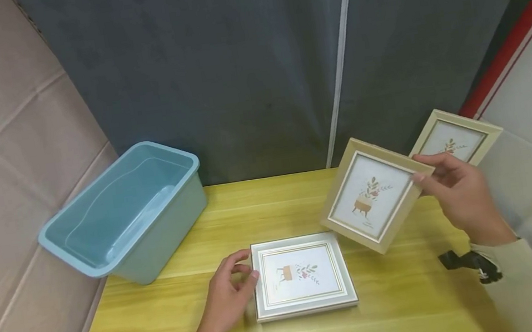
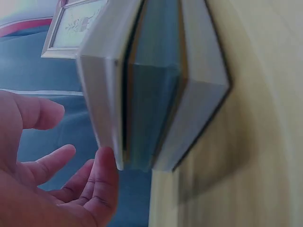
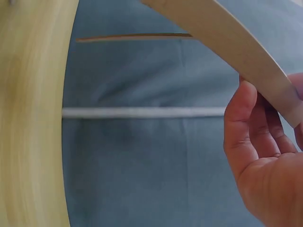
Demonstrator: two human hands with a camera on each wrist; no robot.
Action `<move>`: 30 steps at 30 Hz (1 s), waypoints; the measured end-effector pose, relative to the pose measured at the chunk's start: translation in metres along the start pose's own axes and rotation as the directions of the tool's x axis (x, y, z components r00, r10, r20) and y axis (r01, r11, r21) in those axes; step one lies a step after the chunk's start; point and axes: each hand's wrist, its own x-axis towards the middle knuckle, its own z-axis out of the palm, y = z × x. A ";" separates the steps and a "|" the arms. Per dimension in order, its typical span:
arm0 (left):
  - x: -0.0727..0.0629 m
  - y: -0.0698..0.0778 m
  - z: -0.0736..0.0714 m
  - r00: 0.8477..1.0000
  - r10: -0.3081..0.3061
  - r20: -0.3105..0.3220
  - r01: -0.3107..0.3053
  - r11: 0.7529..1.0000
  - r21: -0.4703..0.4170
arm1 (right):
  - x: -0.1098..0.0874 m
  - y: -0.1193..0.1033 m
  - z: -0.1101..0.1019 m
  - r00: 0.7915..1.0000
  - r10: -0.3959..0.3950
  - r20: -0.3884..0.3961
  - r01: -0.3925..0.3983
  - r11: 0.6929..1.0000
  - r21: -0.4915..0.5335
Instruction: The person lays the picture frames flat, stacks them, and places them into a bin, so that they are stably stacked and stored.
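My right hand [image 1: 467,195] pinches a tan picture frame [image 1: 342,189] by its right corner. The frame is tilted, its plant print facing up toward the head camera. From the right wrist view, the tan frame [image 3: 236,45] shows its side edge, and a thin brown-edged strip [image 3: 132,37] sticks out beyond it. On the table lies a silver picture frame [image 1: 298,243], print upward. Beside its left edge is my left hand [image 1: 224,295], fingers loosely bent. In the left wrist view, layered pale and blue edges [image 2: 156,94] show there, with a fingertip [image 2: 106,165] at the near corner.
A cream picture frame [image 1: 421,142] stands tilted at the back right, partly behind my right hand. The blue plastic bin [image 1: 173,226] is at the back left of the yellow wood-grain table [image 1: 166,325]. Dark cloth [image 1: 215,83] hangs behind the table, with pale walls at both sides.
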 end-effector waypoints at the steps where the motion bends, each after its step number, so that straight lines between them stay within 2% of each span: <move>1: 0.001 0.002 0.000 1.000 0.009 0.000 -0.009 1.000 -0.009 | -0.002 -0.003 0.003 1.000 -0.007 0.001 0.007 1.000 -0.013; 7: 0.012 0.018 0.004 0.996 0.081 0.034 -0.079 0.995 -0.057 | -0.013 -0.011 0.024 0.999 -0.027 0.037 0.031 0.994 -0.109; 9: 0.016 0.024 0.006 0.991 0.121 0.055 -0.117 0.991 -0.066 | -0.016 -0.011 0.030 0.997 -0.037 0.074 0.043 0.996 -0.083; 13: 0.021 0.036 0.009 0.972 0.211 0.106 -0.201 0.975 -0.095 | -0.022 -0.010 0.044 0.988 -0.061 0.139 0.056 0.998 0.043; 18: 0.028 0.047 0.013 0.934 0.303 0.189 -0.271 0.946 -0.177 | -0.027 -0.008 0.060 0.979 -0.069 0.190 0.058 0.996 0.063; 22: 0.034 0.051 0.017 0.895 0.370 0.248 -0.310 0.917 -0.250 | -0.031 -0.006 0.073 0.966 -0.055 0.253 0.039 0.997 0.067; 25: 0.036 0.050 0.018 0.868 0.383 0.315 -0.280 0.903 -0.327 | -0.035 -0.004 0.082 0.953 -0.061 0.297 0.023 0.992 0.128; 30: 0.035 0.047 0.018 0.818 0.397 0.416 -0.208 0.879 -0.430 | -0.038 -0.001 0.094 0.921 -0.086 0.380 -0.036 0.952 0.304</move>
